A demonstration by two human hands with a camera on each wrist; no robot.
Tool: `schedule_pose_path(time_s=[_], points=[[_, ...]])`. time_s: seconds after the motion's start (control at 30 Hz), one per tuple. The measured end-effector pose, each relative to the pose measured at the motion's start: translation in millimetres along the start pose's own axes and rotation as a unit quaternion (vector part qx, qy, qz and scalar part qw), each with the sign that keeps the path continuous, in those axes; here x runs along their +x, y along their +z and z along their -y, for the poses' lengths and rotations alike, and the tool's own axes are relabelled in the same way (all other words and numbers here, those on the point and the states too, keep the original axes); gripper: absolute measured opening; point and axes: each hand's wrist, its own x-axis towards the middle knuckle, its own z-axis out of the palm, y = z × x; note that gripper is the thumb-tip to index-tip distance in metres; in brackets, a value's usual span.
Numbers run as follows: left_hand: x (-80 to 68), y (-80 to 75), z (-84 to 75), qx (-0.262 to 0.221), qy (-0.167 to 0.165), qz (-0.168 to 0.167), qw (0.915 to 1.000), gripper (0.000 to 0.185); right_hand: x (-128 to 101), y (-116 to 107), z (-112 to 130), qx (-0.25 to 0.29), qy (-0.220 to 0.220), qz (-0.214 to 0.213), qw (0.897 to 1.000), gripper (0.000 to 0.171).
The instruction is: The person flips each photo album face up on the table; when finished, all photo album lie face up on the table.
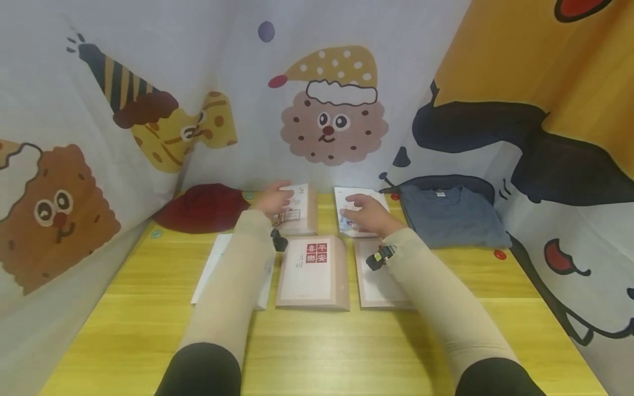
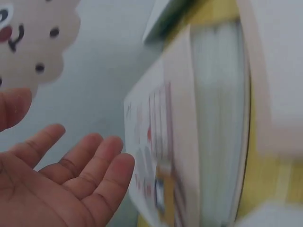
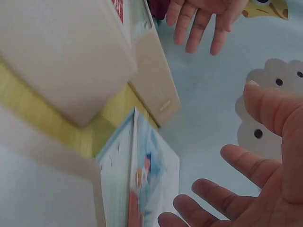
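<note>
The left hand [image 1: 274, 200] hovers over the far-left book [image 1: 299, 210], its fingers straight and loosely spread, gripping nothing. In the left wrist view the fingertips [image 2: 110, 163] sit just beside the book's near cover edge [image 2: 161, 156], with a thin gap of pale backdrop between them; whether they touch cannot be told from the head view. The right hand [image 1: 365, 213] is likewise spread and relaxed above the blue-covered book [image 1: 353, 215], holding nothing. From the right wrist, its fingers [image 3: 246, 165] stand apart from that book's upper edge [image 3: 142, 189], with bare backdrop showing between.

Both books lie at the back of the yellow table [image 1: 317, 341], close to the cartoon-printed cloth wall [image 1: 327, 110], so little room is left beyond the fingertips. Between the two hands a strip of bare tabletop runs. Toward the wrists lie a thick book with red squares [image 1: 313, 272], a flat pinkish book [image 1: 381, 275] under the right forearm, and white sheets [image 1: 213, 269] under the left forearm. Outward of the left fingers rests a dark red hat [image 1: 205, 208]; outward of the right fingers, a folded grey-blue shirt [image 1: 453, 220], near but apart from the blue-covered book.
</note>
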Motion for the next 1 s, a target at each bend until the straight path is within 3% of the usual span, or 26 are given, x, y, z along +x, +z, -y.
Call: schedule_pose_path(time_s=[0.17,0.2,0.3,0.37,0.5,0.77,1.0], points=[[-6.0,-26.9,4.9,0.067,-0.019,-0.017,0.9974,0.065,0.0,9.3,12.5,-0.014,-0.017,-0.005,1.000,0.065],[-18.2,-26.7,-6.9,0.117,-0.047,-0.034,0.9914,0.064,0.3,11.1,15.1,-0.013,-0.016,-0.004,1.000,0.065],[-27.1,-37.3,-7.9,0.168,-0.055,-0.038,0.9836,0.063,3.4,17.1,21.6,-0.006,-0.013,0.003,1.000,0.067],[-32.7,-42.5,-7.4,0.158,-0.063,-0.034,0.9848,0.065,7.2,21.3,25.0,-0.005,-0.015,0.009,1.000,0.069],[-38.2,-49.8,-1.1,0.093,-0.097,-0.023,0.9906,0.068,16.5,30.2,31.0,0.003,-0.025,0.024,0.999,0.072],[-40.8,-53.8,3.4,0.052,-0.143,0.014,0.9883,0.068,27.0,50.0,40.6,0.017,-0.033,0.035,0.999,0.072],[-47.8,-47.8,-5.6,0.030,-0.165,0.029,0.9854,0.067,27.0,61.4,44.6,0.010,-0.017,0.035,0.999,0.078]])
